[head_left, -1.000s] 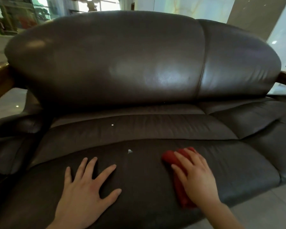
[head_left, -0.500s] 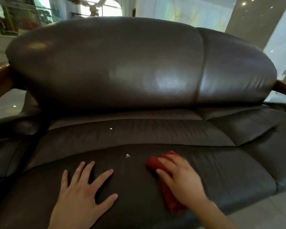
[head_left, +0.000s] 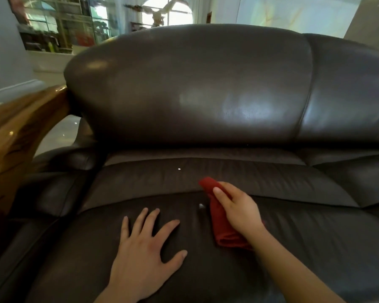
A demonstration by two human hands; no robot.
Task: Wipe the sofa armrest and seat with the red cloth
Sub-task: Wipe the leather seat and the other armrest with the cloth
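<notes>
A dark brown leather sofa fills the view; its seat cushion [head_left: 304, 248] spreads across the lower half. My right hand [head_left: 239, 208] presses a folded red cloth [head_left: 220, 224] flat on the seat, near the seam at the middle. My left hand [head_left: 140, 254] lies flat on the seat to the left of the cloth, fingers spread, holding nothing. The left armrest has a polished wooden top [head_left: 15, 136] over a leather pad [head_left: 50, 193]. A small pale scrap [head_left: 201, 206] lies on the seat just left of the cloth.
The tall padded backrest [head_left: 195, 88] rises behind the seat. A tiny white speck [head_left: 179, 169] sits on the rear seat fold. Behind the sofa are glass display shelves [head_left: 59, 27] and a pale floor [head_left: 57, 136] at the left.
My right hand has slid the red cloth leftward and farther back across the seat. The view has swung left, bringing the wooden armrest into sight. My left hand stays flat on the seat.
</notes>
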